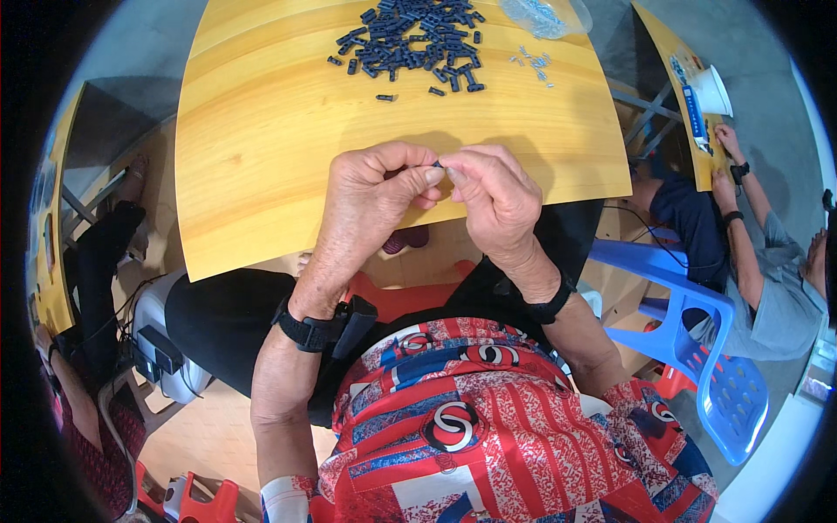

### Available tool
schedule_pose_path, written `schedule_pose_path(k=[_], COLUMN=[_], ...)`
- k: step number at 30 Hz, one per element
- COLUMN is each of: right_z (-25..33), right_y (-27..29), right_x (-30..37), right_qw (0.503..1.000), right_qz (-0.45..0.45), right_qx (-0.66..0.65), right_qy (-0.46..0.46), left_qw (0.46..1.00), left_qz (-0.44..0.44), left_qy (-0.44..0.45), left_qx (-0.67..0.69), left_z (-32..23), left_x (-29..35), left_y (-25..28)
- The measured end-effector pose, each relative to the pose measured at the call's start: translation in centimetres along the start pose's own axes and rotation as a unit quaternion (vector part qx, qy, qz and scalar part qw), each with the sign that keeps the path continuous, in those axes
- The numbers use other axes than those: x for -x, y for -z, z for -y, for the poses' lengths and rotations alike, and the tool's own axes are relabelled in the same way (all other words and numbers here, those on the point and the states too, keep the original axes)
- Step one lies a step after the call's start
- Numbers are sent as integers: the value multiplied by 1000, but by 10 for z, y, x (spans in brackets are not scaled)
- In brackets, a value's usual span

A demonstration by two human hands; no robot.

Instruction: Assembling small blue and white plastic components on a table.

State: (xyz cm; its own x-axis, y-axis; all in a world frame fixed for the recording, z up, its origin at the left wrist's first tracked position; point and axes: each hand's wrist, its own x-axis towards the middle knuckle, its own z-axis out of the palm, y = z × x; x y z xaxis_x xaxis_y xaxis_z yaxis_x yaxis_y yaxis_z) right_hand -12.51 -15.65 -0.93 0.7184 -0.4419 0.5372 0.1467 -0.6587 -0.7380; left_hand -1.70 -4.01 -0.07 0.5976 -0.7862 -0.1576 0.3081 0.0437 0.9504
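My left hand point(377, 181) pinches a small black part point(438, 164) between thumb and forefinger, above the near edge of the wooden table point(261, 157). Fingertips of my right hand point(499, 193) meet it from the other side, thumb and forefinger pressed together; what they grip is mostly hidden. Beyond my hands, a heap of small black plastic parts point(410, 44) lies at the table's far side, with a few strays nearer me. Right of the heap are loose small silver metal pieces point(536, 63), and behind these a clear plastic bag point(545, 16) holds more.
A blue plastic stool point(689, 305) stands to my right. Past it, a person point(776, 288) works at another table with a white bowl point(711, 90) and a blue box point(695, 116). Another person's arm point(77, 401) shows at the left, beside another table.
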Motion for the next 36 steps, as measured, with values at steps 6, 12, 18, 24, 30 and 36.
schedule_pose_path(k=[6, 12, 18, 24, 30, 36], right_z=[-1, 2, 5, -22, -32, -34], right_y=[8, 13, 22, 6, -6, -5], right_x=[-5, -9, -49, -76, -79, -73], right_qw=[989, 996, 990, 969, 951, 952], right_qz=[26, 69, 96, 144, 153, 154], right_qx=[94, 19, -5, 196, 266, 253], right_qy=[111, 45, -105, 34, 41, 80], left_qw=[1000, 999, 1000, 999, 998, 998], left_qz=[1, 18, 3, 13, 20, 17], left_qy=[11, 20, 7, -26, -38, -34], left_qx=[-6, -20, 29, 25, 34, 49], left_z=[-1, -2, -1, 2, 5, 4], left_x=[-1, -1, 1, 2, 4, 4], left_y=[0, 1, 1, 5, 5, 7])
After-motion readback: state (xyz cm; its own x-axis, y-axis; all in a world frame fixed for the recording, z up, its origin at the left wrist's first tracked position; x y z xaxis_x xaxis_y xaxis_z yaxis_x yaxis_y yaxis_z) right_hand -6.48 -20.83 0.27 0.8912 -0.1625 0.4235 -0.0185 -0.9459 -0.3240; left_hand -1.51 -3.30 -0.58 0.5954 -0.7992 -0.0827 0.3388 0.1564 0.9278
